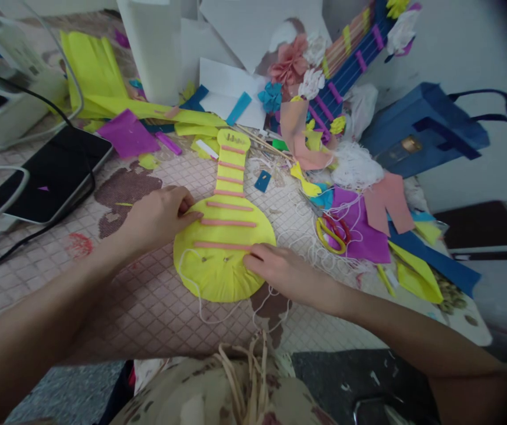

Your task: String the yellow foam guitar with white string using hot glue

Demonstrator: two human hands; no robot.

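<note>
Fingers of the left hand (pixel 158 217) and right hand (pixel 280 270) are seen, in the head view, bent over opposite sides of the yellow guitar-shaped craft (pixel 222 274), laid on the surface (pixel 133 313); whether anything is pinched cannot be told. Probably light, easily creased, it should be held by its rim. No writing can be read.

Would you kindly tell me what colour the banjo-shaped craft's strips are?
The strips are salmon pink; the head view shows them.
</note>
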